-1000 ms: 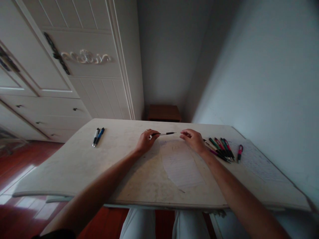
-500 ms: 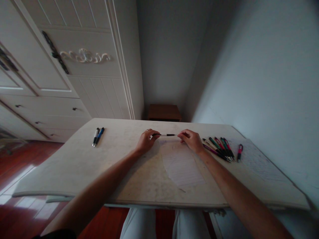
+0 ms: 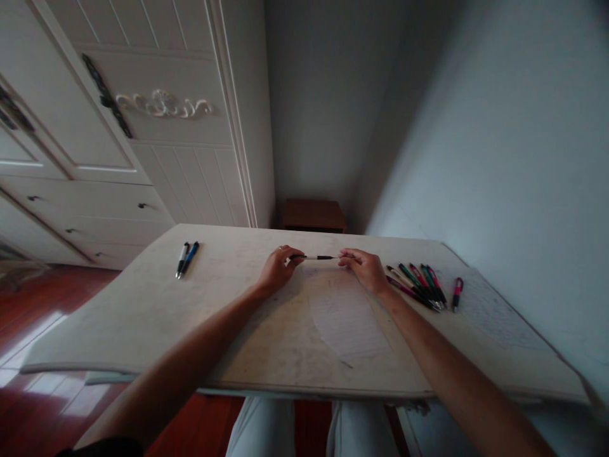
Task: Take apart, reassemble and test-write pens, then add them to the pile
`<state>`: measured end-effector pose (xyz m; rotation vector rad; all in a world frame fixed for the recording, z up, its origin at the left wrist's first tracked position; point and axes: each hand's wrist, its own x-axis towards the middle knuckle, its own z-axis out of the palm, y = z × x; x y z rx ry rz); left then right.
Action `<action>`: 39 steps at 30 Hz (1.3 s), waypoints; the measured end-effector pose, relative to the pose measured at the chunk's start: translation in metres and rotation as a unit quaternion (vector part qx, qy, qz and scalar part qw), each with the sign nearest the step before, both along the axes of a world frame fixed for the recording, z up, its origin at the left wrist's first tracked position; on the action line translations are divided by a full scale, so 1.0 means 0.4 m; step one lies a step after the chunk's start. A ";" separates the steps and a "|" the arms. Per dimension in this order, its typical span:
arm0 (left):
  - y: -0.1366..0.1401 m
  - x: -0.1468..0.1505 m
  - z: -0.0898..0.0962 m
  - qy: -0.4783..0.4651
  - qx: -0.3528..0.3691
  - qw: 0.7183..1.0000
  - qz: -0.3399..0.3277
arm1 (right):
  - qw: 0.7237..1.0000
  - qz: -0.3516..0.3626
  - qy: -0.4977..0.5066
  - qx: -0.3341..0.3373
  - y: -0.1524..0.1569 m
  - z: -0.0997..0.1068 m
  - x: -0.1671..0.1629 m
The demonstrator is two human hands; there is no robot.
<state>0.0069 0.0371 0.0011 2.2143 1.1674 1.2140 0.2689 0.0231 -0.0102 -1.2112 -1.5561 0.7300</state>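
A white and black pen (image 3: 318, 258) lies level between my two hands, above the far part of the table. My left hand (image 3: 280, 265) is closed round its black left end. At the pen's thin right tip, my right hand (image 3: 362, 265) has its fingers pinched together; whether it grips the tip itself or a small part there is too small to make out. Below the hands lies a sheet of lined paper (image 3: 349, 317) with some faint writing near its top.
Several coloured pens (image 3: 419, 285) lie in a bunch to the right, with a pink and black pen (image 3: 457, 294) apart from them. A scribbled sheet (image 3: 499, 311) is by the wall. Two pens (image 3: 187, 259) lie at the left of the table (image 3: 143, 317). A white cabinet (image 3: 190, 171) stands behind.
The fingers of my right hand have shifted slightly at the pen's tip. My left hand keeps its hold and the pen stays almost in place. The view has tilted a little.
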 end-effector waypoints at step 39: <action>-0.005 0.000 0.008 -0.007 -0.012 1.000 -0.002 | 0.999 0.032 -0.005 0.015 -0.020 0.024 -0.020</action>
